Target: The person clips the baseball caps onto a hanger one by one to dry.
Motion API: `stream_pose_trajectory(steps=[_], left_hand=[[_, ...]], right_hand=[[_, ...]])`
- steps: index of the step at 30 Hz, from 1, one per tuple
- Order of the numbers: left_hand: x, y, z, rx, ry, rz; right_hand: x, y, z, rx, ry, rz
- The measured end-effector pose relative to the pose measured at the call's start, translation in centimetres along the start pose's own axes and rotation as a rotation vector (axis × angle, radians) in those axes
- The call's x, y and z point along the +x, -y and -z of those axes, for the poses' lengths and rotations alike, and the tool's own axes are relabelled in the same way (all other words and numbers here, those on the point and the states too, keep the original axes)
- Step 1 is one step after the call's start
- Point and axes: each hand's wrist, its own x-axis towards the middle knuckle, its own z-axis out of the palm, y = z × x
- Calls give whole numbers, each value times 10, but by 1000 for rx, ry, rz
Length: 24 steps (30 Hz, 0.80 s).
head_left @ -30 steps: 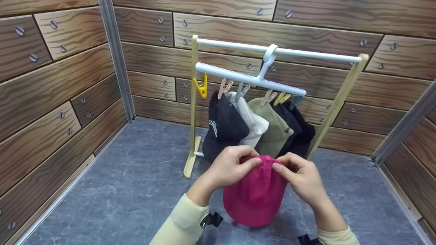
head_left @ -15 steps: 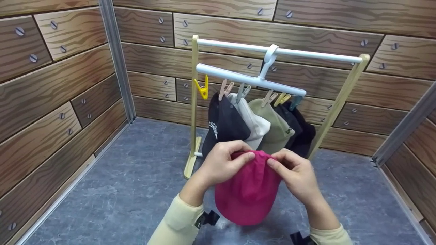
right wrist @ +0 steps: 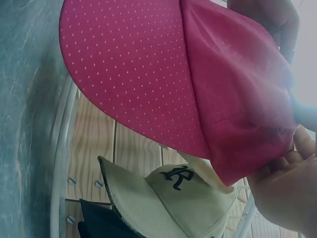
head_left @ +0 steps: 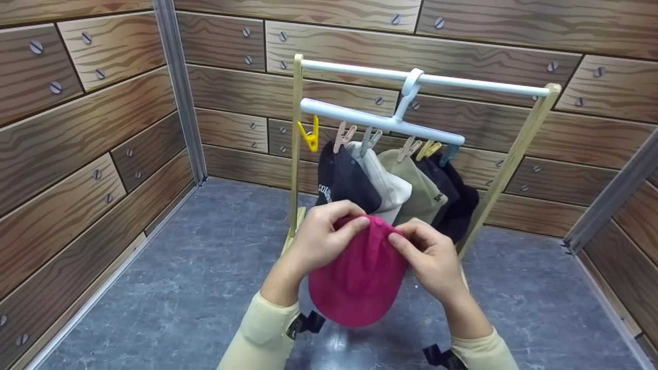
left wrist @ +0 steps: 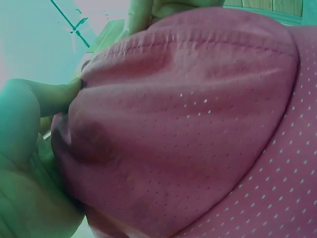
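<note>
Between both hands hangs a pink baseball cap [head_left: 354, 277], crown up and brim down, in front of the rack. My left hand [head_left: 326, 234] pinches the crown's top left of the button, and my right hand [head_left: 429, 257] pinches it on the right. The crown fabric is gathered into folds there. In the left wrist view the cap [left wrist: 183, 114] fills most of the frame, its tiny perforations showing. The right wrist view shows the dotted brim of the cap [right wrist: 129, 64], with a beige cap [right wrist: 183, 193] behind it.
A wooden rack with a white rail [head_left: 478, 85] carries a white hanger [head_left: 354, 113]. Clothespins on it hold a dark cap [head_left: 354, 180], a white cap [head_left: 388, 185], an olive cap [head_left: 416, 187] and black caps [head_left: 465, 200]. A yellow clip [head_left: 311, 139] hangs unused at the left end.
Both hands have carried the pink cap leftward and a little up, nearer the rack's left side. Their hold on the crown is unchanged.
</note>
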Motion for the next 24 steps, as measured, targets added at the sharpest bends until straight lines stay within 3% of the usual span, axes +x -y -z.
stream_pose_trajectory(steps=[11, 24], left_hand=[[1, 1, 9, -79, -44, 93], [11, 5, 25, -93, -76, 94]], right_hand=[[18, 0, -2, -34, 37, -16], [39, 11, -10, -126, 46, -26]])
